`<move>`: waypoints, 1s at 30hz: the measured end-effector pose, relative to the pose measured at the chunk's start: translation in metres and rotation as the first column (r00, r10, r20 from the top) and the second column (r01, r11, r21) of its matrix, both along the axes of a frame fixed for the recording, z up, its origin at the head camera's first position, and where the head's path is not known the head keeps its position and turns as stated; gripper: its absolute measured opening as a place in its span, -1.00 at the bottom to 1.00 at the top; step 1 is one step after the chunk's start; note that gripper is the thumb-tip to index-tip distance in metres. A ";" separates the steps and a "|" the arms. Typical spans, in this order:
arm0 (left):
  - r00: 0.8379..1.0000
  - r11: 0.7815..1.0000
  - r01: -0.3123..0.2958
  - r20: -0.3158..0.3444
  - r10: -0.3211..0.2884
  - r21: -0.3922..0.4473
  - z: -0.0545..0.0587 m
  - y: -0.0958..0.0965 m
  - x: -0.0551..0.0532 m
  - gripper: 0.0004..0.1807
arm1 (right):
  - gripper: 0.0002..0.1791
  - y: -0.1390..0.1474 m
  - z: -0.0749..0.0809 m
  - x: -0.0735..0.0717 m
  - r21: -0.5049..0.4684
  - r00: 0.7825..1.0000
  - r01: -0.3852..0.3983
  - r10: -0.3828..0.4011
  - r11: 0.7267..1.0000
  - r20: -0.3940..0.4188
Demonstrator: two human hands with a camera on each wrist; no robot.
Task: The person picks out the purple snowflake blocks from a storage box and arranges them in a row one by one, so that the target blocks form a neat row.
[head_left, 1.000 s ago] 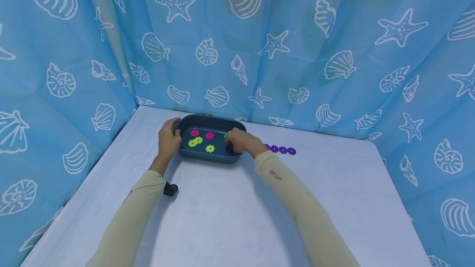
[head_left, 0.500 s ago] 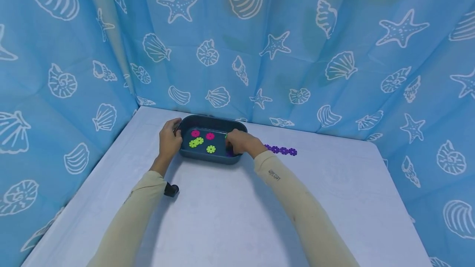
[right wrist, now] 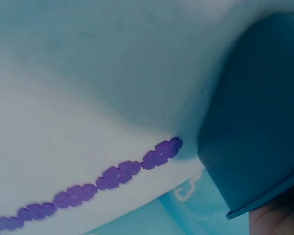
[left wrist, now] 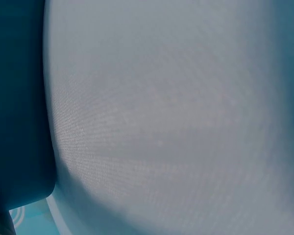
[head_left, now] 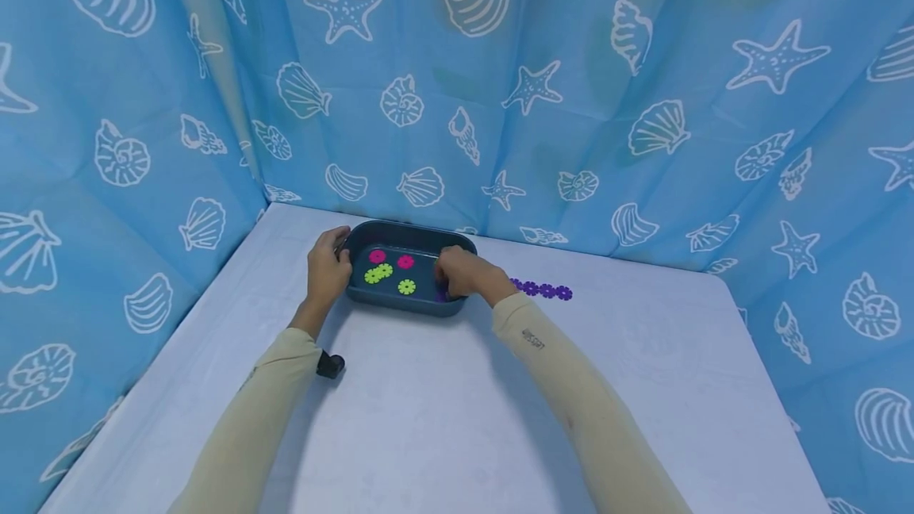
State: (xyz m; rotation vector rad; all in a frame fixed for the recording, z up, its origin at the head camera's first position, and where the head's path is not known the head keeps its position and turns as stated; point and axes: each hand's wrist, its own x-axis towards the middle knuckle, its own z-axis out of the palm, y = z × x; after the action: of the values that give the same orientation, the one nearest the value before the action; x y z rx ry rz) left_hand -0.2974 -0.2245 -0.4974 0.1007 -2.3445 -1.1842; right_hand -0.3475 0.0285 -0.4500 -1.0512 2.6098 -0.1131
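Note:
A dark blue oval-cornered tub [head_left: 407,306] stands on the white table in the head view. My left hand [head_left: 327,268] grips its left end, thumb and fingers at the rim. Inside lie two pink notched flower discs [head_left: 405,261] and several yellow-green ones [head_left: 407,286], two of them overlapping. My right hand [head_left: 464,270] reaches over the tub's right end with its fingers down inside. Beneath those fingers shows a bit of a purple disc [head_left: 441,292]; whether they pinch it is hidden. The right wrist view shows only part of this hand [right wrist: 279,215] behind the tub's wall.
A row of several purple flower discs [right wrist: 118,175] lies on the table to the right of the tub, partly behind my right wrist in the head view. A blue shell-print curtain [head_left: 428,141] hangs behind the table [head_left: 414,419]. A black wrist device [head_left: 330,365] sticks out from my left sleeve.
The bright green disc seen by my right fingers earlier is now hidden behind them. Both hands have stayed in nearly the same place; the tub has not moved noticeably.

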 end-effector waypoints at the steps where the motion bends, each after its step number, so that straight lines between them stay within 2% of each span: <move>1: 1.000 1.000 -0.001 -0.001 0.001 0.000 0.000 0.000 0.000 -0.56 | -0.76 0.001 -0.001 -0.001 -0.021 1.000 -0.006 0.006 1.000 -0.014; 4: 1.000 1.000 -0.002 -0.001 0.002 -0.004 -0.001 0.000 -0.001 -0.56 | -0.75 0.007 -0.003 -0.001 -0.127 1.000 -0.005 0.003 0.992 -0.016; 6: 1.000 1.000 -0.001 0.000 0.001 -0.006 -0.001 0.000 -0.001 -0.56 | -0.71 0.011 -0.004 -0.002 -0.223 1.000 0.022 -0.020 0.975 0.013; 10: 1.000 1.000 0.001 0.004 -0.001 -0.007 0.000 0.002 0.000 -0.56 | -0.66 0.026 -0.002 -0.002 -0.422 0.993 0.112 -0.083 0.900 0.086; 13: 1.000 1.000 0.001 0.005 -0.001 -0.005 0.002 0.002 0.001 -0.56 | -0.64 0.042 0.003 -0.004 -0.521 0.985 0.173 -0.134 0.836 0.112; 15: 1.000 1.000 0.000 0.009 0.000 -0.004 0.002 0.002 0.001 -0.56 | -0.63 0.055 0.006 -0.005 -0.562 0.980 0.197 -0.160 0.803 0.115; 17: 1.000 1.000 0.005 0.006 -0.005 -0.001 0.003 0.003 0.002 -0.56 | -0.64 0.071 0.009 -0.007 -0.585 0.978 0.207 -0.185 0.784 0.099; 21: 1.000 1.000 0.008 0.001 -0.008 -0.003 0.004 0.002 0.003 -0.57 | -0.63 0.105 0.012 -0.008 -0.586 0.962 0.260 -0.256 0.768 0.091; 25: 1.000 1.000 0.010 0.000 -0.010 0.000 0.003 0.002 0.003 -0.57 | -0.61 0.142 0.007 -0.006 -0.541 0.928 0.356 -0.356 0.762 0.110; 30: 1.000 1.000 0.017 -0.011 -0.017 0.003 0.002 0.003 0.003 -0.57 | -0.63 0.188 -0.006 -0.003 -0.484 0.890 0.437 -0.443 0.758 0.109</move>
State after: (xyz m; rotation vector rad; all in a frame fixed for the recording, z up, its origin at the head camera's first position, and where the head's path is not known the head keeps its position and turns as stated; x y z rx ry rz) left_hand -0.2945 -0.2219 -0.4953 0.0755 -2.3390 -1.1935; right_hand -0.3503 0.2162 -0.4563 -0.5279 2.8595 -0.9407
